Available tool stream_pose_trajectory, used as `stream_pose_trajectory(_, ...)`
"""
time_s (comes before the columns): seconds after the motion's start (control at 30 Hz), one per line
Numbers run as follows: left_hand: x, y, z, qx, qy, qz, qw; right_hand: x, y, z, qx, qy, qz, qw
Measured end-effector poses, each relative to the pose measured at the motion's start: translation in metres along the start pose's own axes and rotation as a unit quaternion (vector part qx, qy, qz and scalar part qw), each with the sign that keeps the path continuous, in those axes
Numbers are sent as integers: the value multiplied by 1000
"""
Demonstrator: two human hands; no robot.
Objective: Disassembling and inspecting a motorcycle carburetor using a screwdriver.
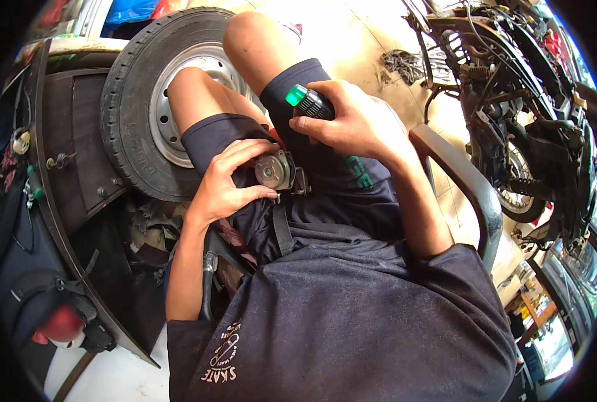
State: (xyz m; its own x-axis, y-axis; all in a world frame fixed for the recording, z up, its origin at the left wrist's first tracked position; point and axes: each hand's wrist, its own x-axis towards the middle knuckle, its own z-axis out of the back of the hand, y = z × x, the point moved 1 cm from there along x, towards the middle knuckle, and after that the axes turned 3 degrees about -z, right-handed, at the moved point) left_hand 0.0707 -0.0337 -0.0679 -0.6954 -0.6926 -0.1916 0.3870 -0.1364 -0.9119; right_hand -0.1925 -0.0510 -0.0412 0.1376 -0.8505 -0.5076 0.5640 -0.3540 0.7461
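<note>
My left hand (231, 181) grips a silver-grey metal part (275, 170) with a round cap and a bracket, held between my thighs over my dark shorts. Its fingers curl over the top and the thumb lies at the lower edge. Above and to the right, my right hand (342, 120) is closed around a black tool handle (315, 104) with a translucent green end (294, 95). The rest of that tool is hidden by the hand and cannot be made out.
A tyre on a steel wheel (127, 120) lies ahead of my legs. A dark cabinet (77, 134) with tools is at left. A chair's armrest (479, 201) curves by my right arm. A partly dismantled motorcycle (519, 114) stands at right, with dark rags (402, 67) on the tiled floor.
</note>
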Motion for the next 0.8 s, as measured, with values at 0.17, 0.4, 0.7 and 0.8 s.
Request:
stream_pose_trajectory(0.17,-2,7,-3,-53,-22,33,998,5,-6,3,14,9,30,999)
stream_pose_trajectory(0.4,-4,16,-6,-105,-27,49,993,13,-15,-3,133,31,41,990)
stream_pose_trajectory(0.7,-6,17,-4,-160,-14,111,981,15,-20,5,187,82,33,978)
stream_pose_trajectory(0.8,-6,17,-4,-171,-13,108,979,19,-26,7,228,114,10,967)
